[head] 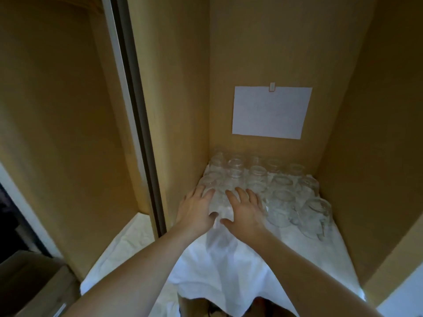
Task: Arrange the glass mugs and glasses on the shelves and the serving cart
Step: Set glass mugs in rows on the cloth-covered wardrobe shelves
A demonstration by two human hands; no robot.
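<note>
Several clear glass mugs (281, 200) stand in rows at the back of a wooden shelf compartment, on a white cloth (229, 266). One clear glass (220, 205) sits at the front left of the group, between my two hands. My left hand (196, 209) lies against its left side and my right hand (245, 210) against its right side. The fingers of both hands are extended along the glass. How firmly the glass is held cannot be told.
Wooden cabinet walls (366, 156) enclose the shelf on the left, back and right. A white paper sheet (271, 112) is taped to the back wall. A sliding-door frame (137, 110) stands at the left, with another cloth-lined compartment (128, 239) beyond it.
</note>
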